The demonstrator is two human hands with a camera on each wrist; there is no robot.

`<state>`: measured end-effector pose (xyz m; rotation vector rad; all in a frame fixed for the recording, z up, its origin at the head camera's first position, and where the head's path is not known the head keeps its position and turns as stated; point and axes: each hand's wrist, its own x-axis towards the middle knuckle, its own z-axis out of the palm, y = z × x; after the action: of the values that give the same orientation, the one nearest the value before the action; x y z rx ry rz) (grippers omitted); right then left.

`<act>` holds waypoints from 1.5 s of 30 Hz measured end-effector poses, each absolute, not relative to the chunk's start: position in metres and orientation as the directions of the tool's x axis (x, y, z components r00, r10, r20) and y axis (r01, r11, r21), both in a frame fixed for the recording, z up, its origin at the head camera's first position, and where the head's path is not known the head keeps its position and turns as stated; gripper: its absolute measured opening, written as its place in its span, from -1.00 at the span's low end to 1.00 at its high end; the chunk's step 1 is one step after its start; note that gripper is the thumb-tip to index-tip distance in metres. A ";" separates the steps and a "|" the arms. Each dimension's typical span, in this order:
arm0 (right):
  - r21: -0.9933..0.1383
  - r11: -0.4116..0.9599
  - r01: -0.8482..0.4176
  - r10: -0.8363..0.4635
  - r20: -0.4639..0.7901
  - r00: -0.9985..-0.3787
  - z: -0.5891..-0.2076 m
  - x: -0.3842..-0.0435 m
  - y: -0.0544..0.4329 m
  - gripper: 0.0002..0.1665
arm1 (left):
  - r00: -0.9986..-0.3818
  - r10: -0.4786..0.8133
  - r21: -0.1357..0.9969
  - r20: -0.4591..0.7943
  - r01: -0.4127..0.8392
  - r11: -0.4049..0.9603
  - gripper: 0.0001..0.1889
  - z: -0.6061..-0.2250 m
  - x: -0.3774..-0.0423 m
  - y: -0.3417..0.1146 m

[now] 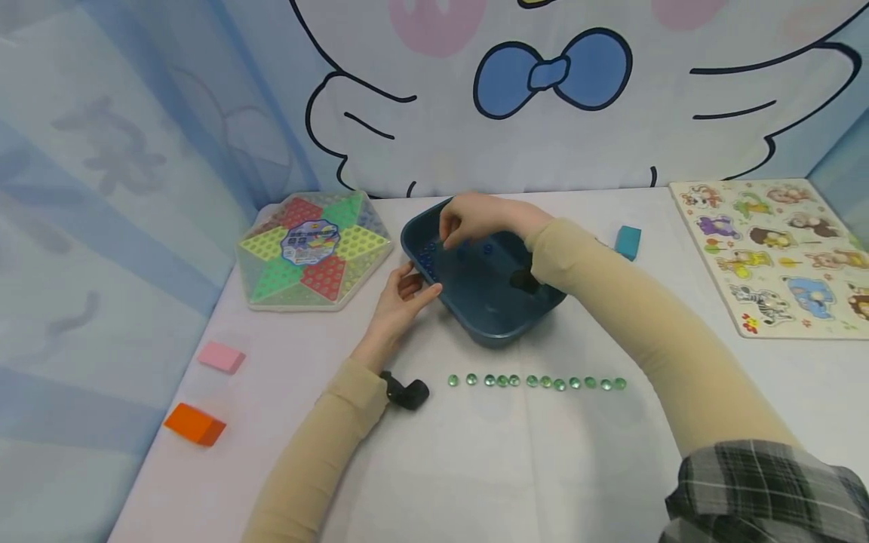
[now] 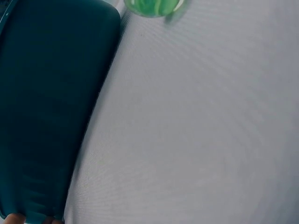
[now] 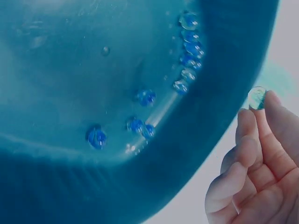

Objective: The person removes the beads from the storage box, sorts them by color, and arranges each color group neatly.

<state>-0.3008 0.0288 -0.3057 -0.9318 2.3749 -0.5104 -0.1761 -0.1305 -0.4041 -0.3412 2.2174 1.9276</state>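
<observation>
A dark teal plastic basin (image 1: 498,335) stands at the middle of the white table. My left hand (image 1: 394,305) holds its near left side, thumb up at the rim; in the left wrist view only fingertips (image 2: 15,218) show against the basin. Over the basin's left part, my right hand (image 1: 475,217) points downward. The right wrist view has that thumb and forefinger pinching a clear greenish glass marble (image 3: 257,98). Several blue and clear marbles (image 3: 145,97) lie inside the basin, mostly along one wall. A row of green marbles (image 1: 532,381) runs across the table before the basin.
To the left lie a hexagonal checkers box (image 1: 278,294), a pink block (image 1: 220,357) and an orange block (image 1: 194,424). A teal block (image 1: 627,242) sits right of the basin, behind my right forearm. An animal puzzle board (image 1: 774,260) occupies the far right.
</observation>
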 end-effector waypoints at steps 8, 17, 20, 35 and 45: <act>-0.561 0.655 -0.506 -0.730 -0.294 -0.618 -0.289 -0.293 0.053 -0.80 | -0.957 -0.054 0.949 -0.287 -0.291 0.121 -0.18 -0.405 -0.177 -0.131; -0.603 0.622 -0.500 -0.742 -0.251 -0.621 -0.271 -0.264 0.089 -0.80 | -0.956 -0.058 0.947 -0.287 -0.293 0.132 -0.18 -0.403 -0.177 -0.130; -0.637 0.619 -0.460 -0.730 -0.249 -0.637 -0.269 -0.253 0.103 -0.80 | -0.953 -0.051 0.944 -0.298 -0.302 0.129 -0.18 -0.402 -0.178 -0.131; -0.774 0.587 -0.240 -0.630 -0.250 -0.735 -0.287 -0.190 0.208 -0.76 | -0.953 -0.025 0.946 -0.302 -0.303 0.118 -0.20 -0.388 -0.171 -0.129; -0.781 0.599 -0.177 -0.598 -0.290 -0.747 -0.324 -0.153 0.282 -0.84 | -0.963 -0.044 0.953 -0.266 -0.270 0.137 -0.19 -0.404 -0.177 -0.129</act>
<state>-0.1530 0.2820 -0.3237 -0.6121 2.2907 -1.0369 -0.1766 -0.1292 -0.4040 -0.3117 2.2310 1.9310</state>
